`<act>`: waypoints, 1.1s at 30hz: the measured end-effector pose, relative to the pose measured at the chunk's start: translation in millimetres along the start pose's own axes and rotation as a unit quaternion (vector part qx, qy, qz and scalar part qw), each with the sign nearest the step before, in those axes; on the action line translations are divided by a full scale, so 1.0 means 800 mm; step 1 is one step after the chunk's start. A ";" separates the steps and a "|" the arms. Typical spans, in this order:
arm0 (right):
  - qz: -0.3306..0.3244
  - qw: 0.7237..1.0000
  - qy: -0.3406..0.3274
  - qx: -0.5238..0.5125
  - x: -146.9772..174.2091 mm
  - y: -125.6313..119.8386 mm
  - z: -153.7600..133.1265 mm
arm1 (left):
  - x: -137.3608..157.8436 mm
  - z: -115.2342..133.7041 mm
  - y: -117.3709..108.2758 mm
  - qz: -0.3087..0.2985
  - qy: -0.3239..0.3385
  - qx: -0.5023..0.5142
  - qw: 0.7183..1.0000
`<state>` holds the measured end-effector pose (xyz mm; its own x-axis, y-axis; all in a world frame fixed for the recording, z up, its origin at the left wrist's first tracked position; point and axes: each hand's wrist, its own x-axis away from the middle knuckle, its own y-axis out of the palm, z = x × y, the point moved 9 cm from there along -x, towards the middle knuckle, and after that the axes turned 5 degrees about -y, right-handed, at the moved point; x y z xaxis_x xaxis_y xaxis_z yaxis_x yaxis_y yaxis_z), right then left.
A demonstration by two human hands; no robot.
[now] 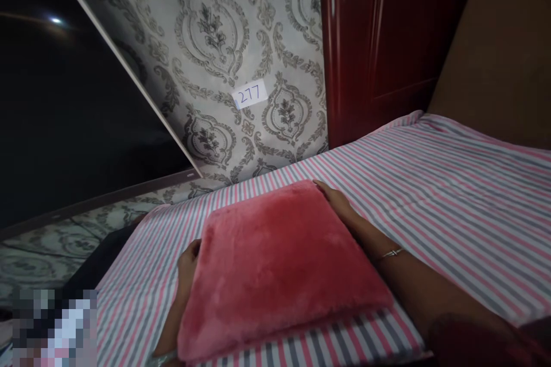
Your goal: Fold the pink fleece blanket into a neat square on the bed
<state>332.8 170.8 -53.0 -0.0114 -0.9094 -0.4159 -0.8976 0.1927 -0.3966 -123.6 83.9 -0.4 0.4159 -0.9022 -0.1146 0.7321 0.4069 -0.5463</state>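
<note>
We see a plush, matt pink blanket [275,264] on a smooth striped cotton-like sheet [451,195]. Beside it stands glossy dark-red wood [370,40], patterned wallpaper [224,40] and a small paper label [250,94].

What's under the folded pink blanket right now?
The pink blanket lies on the striped sheet, which shows all around it. The left hand and right hand grip its side edges; whether fingers reach beneath, or anything else lies there, is covered.
</note>
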 end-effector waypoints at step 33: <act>-0.079 0.995 0.062 -0.016 0.017 0.008 0.011 | -0.010 -0.025 0.050 -0.096 -0.028 0.186 0.977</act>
<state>330.9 163.0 -67.8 0.0778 -0.9660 -0.2465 -0.9062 0.0346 -0.4215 -108.5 104.1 -38.1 0.2726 -0.9621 0.0124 0.9410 0.2639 -0.2119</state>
